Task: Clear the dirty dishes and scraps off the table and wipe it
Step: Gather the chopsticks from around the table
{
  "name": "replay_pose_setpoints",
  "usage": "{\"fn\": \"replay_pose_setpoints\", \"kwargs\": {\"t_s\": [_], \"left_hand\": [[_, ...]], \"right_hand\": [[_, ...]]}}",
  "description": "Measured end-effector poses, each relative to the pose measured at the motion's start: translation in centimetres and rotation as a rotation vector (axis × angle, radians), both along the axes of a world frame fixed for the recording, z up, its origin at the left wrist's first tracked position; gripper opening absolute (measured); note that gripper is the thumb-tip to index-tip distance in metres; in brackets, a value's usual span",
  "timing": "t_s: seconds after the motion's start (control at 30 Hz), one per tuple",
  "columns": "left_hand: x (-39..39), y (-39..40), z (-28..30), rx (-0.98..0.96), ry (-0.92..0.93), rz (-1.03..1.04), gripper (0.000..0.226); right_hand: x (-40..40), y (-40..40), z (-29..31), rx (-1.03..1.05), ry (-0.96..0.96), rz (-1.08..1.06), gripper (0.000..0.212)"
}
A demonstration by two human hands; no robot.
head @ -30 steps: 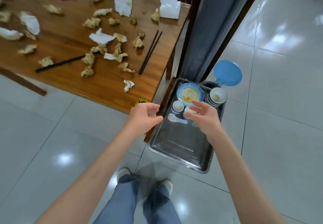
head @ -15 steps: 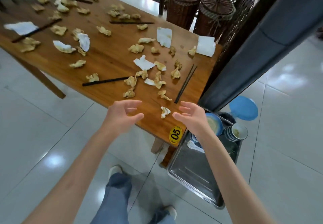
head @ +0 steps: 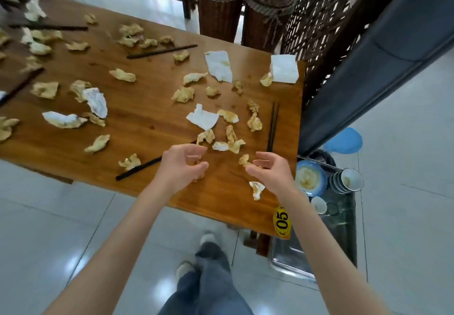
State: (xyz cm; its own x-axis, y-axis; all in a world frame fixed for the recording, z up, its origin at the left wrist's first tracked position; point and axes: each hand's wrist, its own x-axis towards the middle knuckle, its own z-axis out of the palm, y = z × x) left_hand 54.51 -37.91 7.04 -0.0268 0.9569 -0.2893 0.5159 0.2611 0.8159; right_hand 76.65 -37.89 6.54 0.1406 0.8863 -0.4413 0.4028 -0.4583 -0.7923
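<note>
The wooden table (head: 147, 130) is strewn with several crumpled, stained scraps and white napkins (head: 218, 65). My left hand (head: 181, 165) hovers over the near right part, fingers loosely curved above a scrap (head: 200, 177) that peeks out under it. My right hand (head: 270, 169) is relaxed, its fingertips just beside another scrap (head: 244, 160). A further scrap (head: 256, 188) lies below that hand. Black chopsticks (head: 273, 125) lie near the right edge, another pair (head: 140, 167) left of my left hand. Neither hand holds anything.
A steel tray (head: 344, 241) on the floor right of the table holds a blue plate (head: 310, 177), stacked bowls (head: 348, 181) and a small cup (head: 319, 204). A grey pillar (head: 368, 69), a blue lid (head: 344, 140) and wicker baskets (head: 219, 2) stand beyond.
Both hands rose from the tray on the floor and moved left and forward over the table. They now reach the scraps near its right end.
</note>
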Motion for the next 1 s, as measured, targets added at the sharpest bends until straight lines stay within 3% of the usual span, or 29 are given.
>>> {"fn": "replay_pose_setpoints", "kwargs": {"t_s": [0.2, 0.5, 0.77, 1.0], "left_hand": [[2.4, 7.4, -1.5, -0.007, 0.001, -0.154, 0.029], [5.7, 17.1, -4.2, -0.032, -0.011, -0.205, 0.026], [6.1, 20.1, -6.0, -0.055, 0.014, -0.277, 0.023], [4.5, 20.2, -6.5, -0.015, 0.063, -0.301, 0.022]], "right_hand": [[2.1, 4.4, -2.1, -0.017, -0.052, -0.120, 0.051], [5.6, 11.6, -5.5, -0.094, -0.223, -0.190, 0.048], [4.1, 12.3, -8.8, -0.289, -0.583, -0.213, 0.032], [3.2, 12.5, -10.2, -0.340, -0.640, -0.264, 0.027]]}}
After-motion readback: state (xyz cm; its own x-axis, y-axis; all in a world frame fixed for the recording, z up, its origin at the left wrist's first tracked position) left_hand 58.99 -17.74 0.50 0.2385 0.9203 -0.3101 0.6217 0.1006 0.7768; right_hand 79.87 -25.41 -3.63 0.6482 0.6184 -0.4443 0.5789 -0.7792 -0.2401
